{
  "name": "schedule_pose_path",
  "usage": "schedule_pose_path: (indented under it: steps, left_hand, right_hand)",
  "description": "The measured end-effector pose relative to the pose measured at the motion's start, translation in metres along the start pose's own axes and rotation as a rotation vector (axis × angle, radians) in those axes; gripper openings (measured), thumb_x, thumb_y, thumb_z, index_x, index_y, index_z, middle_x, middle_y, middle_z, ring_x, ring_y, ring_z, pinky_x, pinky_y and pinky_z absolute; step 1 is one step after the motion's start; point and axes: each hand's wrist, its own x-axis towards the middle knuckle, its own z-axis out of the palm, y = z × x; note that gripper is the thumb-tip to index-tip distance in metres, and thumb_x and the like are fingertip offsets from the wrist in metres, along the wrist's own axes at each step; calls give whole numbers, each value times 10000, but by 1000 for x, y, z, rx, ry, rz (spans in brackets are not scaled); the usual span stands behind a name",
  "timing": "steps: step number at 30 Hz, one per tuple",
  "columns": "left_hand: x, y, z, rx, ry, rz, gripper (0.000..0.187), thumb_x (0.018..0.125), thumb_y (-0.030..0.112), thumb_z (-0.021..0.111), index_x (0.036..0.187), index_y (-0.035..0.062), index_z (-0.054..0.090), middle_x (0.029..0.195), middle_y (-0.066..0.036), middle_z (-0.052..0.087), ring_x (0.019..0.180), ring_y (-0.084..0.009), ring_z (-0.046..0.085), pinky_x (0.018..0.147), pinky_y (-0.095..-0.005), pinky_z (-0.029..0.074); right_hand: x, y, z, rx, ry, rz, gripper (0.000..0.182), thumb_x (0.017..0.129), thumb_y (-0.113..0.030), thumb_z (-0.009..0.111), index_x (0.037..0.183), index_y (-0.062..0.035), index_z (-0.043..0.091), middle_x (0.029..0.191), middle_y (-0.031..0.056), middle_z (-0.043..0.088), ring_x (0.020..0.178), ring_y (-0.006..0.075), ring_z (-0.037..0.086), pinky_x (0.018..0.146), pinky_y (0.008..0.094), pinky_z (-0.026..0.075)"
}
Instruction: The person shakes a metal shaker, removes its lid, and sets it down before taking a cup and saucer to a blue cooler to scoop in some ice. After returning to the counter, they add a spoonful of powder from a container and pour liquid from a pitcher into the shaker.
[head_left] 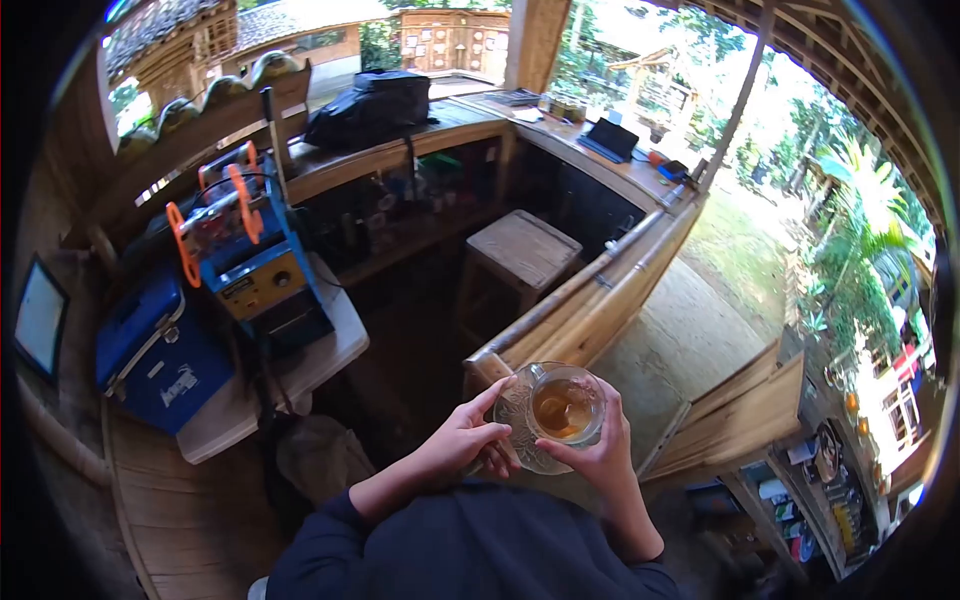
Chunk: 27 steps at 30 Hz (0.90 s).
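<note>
A clear glass cup (567, 384) with amber-brown liquid in it is held in front of my body. My right hand (602, 452) is closed around the cup, thumb on the near side and fingers along the right. Beneath and to the left of the cup shows a patterned glass saucer (511, 414), partly covered by it. My left hand (468, 436) grips the saucer's left edge, with its index finger reaching up along the rim. The cup's handle points up and to the left, away from both palms.
Just beyond the cup runs a low bamboo-topped partition (600, 290). A wooden stool (525, 248) stands behind it. At left are a blue cool box (165, 365) and a blue machine with orange handles (262, 285). A black bag (370, 108) and a laptop (609, 141) rest on the counters.
</note>
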Motion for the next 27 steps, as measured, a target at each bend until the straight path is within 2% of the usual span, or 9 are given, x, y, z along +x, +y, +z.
schedule_pose_path:
  steps: [6, 8, 9, 12, 13, 15, 20, 21, 27]
  left_hand:
    - [42, -8, 45, -17, -126, -57, 658, 907, 37, 441, 1459, 138, 97, 877, -159, 641, 641, -217, 662, 566, -285, 551]
    - [56, -16, 52, -13, -152, -92, 671, 908, 50, 442, 1462, 145, 76, 848, -162, 649, 638, -212, 659, 565, -281, 544]
    - [63, -22, 53, 13, -144, -105, 668, 888, 37, 441, 1455, 146, 104, 787, -189, 664, 596, -198, 659, 522, -258, 528]
    - [75, -26, 61, 18, -135, -131, 668, 894, 44, 439, 1456, 148, 94, 781, -187, 665, 593, -197, 657, 525, -259, 523]
    - [77, -27, 60, 36, -153, -151, 668, 914, 65, 435, 1462, 145, 61, 785, -173, 656, 633, -215, 660, 581, -271, 531]
    - [81, -25, 66, 40, -150, -152, 663, 913, 60, 433, 1460, 144, 68, 781, -177, 655, 634, -216, 660, 585, -276, 534]
    - [99, -27, 88, 54, -206, -161, 648, 910, 51, 429, 1454, 142, 89, 761, -192, 653, 609, -226, 658, 570, -290, 541]
    - [102, -28, 94, 73, -213, -176, 639, 915, 77, 433, 1460, 180, 116, 766, -179, 660, 598, -193, 648, 547, -261, 511]
    - [111, -43, 110, 50, -338, -190, 653, 913, 63, 431, 1456, 157, 81, 757, -189, 661, 582, -209, 653, 559, -286, 537]
  right_hand:
    - [-21, 19, -55, -29, 63, 81, 861, 569, -324, 870, 1219, 18, 421, 1121, 163, 569, 1042, 251, 579, 901, 359, 457]
    - [-22, 28, -70, -17, 61, 107, 876, 561, -292, 880, 1230, 20, 406, 1131, 158, 566, 1066, 233, 565, 931, 348, 437]
    - [-23, 33, -74, 3, 52, 140, 868, 564, -287, 879, 1229, 17, 411, 1132, 156, 568, 1071, 230, 562, 931, 346, 436]
    - [-22, 45, -81, 47, 37, 199, 858, 568, -274, 880, 1231, 13, 417, 1137, 150, 571, 1081, 222, 557, 934, 339, 433]
    - [-22, 49, -83, 69, 41, 197, 856, 570, -267, 879, 1233, 13, 417, 1142, 147, 569, 1080, 217, 556, 934, 339, 433]
    - [-26, 54, -85, 97, 41, 215, 853, 572, -261, 879, 1235, 12, 416, 1147, 145, 567, 1079, 211, 555, 935, 339, 433]
    - [-37, 57, -103, -33, 137, 208, 869, 570, -253, 880, 1248, 16, 408, 1165, 144, 554, 1082, 204, 548, 933, 342, 436]
    - [-40, 57, -109, -45, 142, 222, 869, 570, -253, 880, 1248, 16, 408, 1165, 144, 554, 1082, 204, 548, 933, 342, 436]
    - [-61, 46, -129, -135, 232, 278, 893, 554, -241, 888, 1254, 25, 401, 1159, 149, 556, 1077, 205, 546, 933, 338, 433]
